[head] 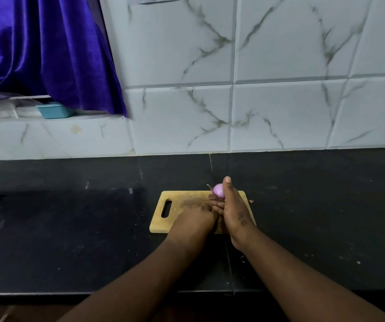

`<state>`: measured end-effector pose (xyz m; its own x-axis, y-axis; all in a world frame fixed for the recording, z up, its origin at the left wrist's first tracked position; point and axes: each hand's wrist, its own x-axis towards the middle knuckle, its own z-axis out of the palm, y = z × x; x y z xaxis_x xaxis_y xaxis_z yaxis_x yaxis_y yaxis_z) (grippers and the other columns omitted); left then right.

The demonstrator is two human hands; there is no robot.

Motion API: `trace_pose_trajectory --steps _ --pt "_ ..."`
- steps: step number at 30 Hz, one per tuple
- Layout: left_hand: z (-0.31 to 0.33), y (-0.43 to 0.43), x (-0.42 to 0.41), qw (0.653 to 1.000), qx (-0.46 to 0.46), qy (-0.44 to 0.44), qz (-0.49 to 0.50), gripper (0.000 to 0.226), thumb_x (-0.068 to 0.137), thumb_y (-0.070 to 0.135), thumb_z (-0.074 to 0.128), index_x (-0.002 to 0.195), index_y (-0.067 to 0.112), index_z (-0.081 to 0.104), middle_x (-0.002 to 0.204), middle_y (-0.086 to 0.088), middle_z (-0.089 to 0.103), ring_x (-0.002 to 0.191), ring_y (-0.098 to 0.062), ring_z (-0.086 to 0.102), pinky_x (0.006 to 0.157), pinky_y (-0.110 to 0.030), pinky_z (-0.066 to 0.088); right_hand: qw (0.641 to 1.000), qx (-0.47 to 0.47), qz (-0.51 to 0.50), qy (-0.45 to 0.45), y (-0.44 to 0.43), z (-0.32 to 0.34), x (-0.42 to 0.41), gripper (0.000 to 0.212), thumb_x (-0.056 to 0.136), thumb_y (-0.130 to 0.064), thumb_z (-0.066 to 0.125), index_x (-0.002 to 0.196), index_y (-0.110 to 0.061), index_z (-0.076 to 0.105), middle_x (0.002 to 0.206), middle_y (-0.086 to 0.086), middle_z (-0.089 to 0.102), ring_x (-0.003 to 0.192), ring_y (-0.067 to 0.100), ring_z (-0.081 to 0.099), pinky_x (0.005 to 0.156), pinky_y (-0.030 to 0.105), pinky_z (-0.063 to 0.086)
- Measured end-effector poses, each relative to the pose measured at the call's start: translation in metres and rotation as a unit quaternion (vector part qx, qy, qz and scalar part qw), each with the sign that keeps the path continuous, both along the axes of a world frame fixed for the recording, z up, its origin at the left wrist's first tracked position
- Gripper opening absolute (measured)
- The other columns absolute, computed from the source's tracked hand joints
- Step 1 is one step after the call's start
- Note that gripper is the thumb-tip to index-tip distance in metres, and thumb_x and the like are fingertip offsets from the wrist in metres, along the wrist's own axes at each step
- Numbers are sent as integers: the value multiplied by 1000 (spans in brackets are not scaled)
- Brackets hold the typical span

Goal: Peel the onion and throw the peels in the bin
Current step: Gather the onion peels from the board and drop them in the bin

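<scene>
Your onion (218,190) shows a smooth, faintly glossy purple skin, and the cutting board (186,201) is pale wood, matt and scuffed darker toward its middle. The counter (70,228) looks like dark polished stone, dully reflective yet flecked with scratches and pale specks, while the wall tiles (279,112) are glossy with marble-look veining. The curtain (47,54) is blue cloth with a velvety sheen, and the small teal tub (54,110) looks like smooth plastic.

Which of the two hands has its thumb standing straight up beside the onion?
The right hand: its thumb rises along the purple onion. The left hand sits lower over the wooden cutting board, knuckles up, no thumb showing.
</scene>
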<state>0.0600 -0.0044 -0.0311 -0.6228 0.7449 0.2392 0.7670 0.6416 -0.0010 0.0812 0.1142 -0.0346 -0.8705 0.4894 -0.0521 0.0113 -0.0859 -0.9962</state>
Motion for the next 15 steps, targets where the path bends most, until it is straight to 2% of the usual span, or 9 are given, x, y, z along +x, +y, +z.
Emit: trace_pose_trajectory --steps 3,5,7,8,10,12,13,14,15 --pt "-11 -2 6 997 65 29 -16 35 103 16 58 138 21 62 137 -3 67 119 -19 64 96 -29 49 999 -43 5 -12 -10 4 6 65 97 -72 35 115 -22 72 111 6 77 106 19 72 96 37 55" --pt "-16 -5 10 993 115 26 -11 34 102 15 61 135 22 64 133 0 69 115 -15 65 94 -27 51 996 -80 8 -23 -15 7 11 70 97 -74 33 122 -20 71 114 6 76 109 20 70 101 41 53" --pt "-21 -6 11 970 237 -33 41 27 99 9 62 117 26 72 113 7 75 100 -8 68 85 -23 57 993 -119 5 -22 -21 9 16 71 98 -71 34 127 -16 68 117 9 75 112 22 69 109 44 49" --pt "-22 -7 9 937 323 -91 99 27 97 4 62 106 26 75 101 10 76 92 -5 69 78 -20 57 990 -141 -1 -14 -27 11 19 71 99 -69 36 129 -13 67 117 10 74 110 23 70 107 42 51" --pt "-21 -9 5 818 471 -244 223 28 92 -3 65 92 22 77 88 8 77 86 -10 74 69 -17 56 981 -193 -9 4 -39 13 23 73 99 -68 39 129 -6 64 112 13 74 106 24 71 98 36 55" --pt "-19 -13 5 691 582 -339 262 26 90 -6 70 87 18 78 85 0 80 88 -21 79 75 -28 64 972 -235 -9 22 -54 16 28 78 98 -68 40 130 0 61 115 17 72 112 28 69 102 36 53" --pt "-18 -18 7 643 622 -358 266 24 89 -7 71 87 16 79 86 -4 81 87 -23 80 77 -34 66 966 -255 -7 33 -62 17 29 82 97 -69 39 132 2 60 121 19 71 118 30 67 108 39 50" --pt "-15 -26 11 609 651 -367 266 23 90 -8 72 89 13 79 87 -6 81 86 -23 80 75 -34 66 960 -276 0 45 -72 19 32 84 97 -70 39 133 3 59 127 21 69 122 32 65 113 41 46" --pt "-12 -37 17 593 670 -362 262 22 91 -9 71 92 12 79 89 -8 81 86 -21 80 72 -30 65 955 -291 8 55 -84 21 35 85 96 -71 38 134 3 59 130 22 68 125 31 64 115 40 44"
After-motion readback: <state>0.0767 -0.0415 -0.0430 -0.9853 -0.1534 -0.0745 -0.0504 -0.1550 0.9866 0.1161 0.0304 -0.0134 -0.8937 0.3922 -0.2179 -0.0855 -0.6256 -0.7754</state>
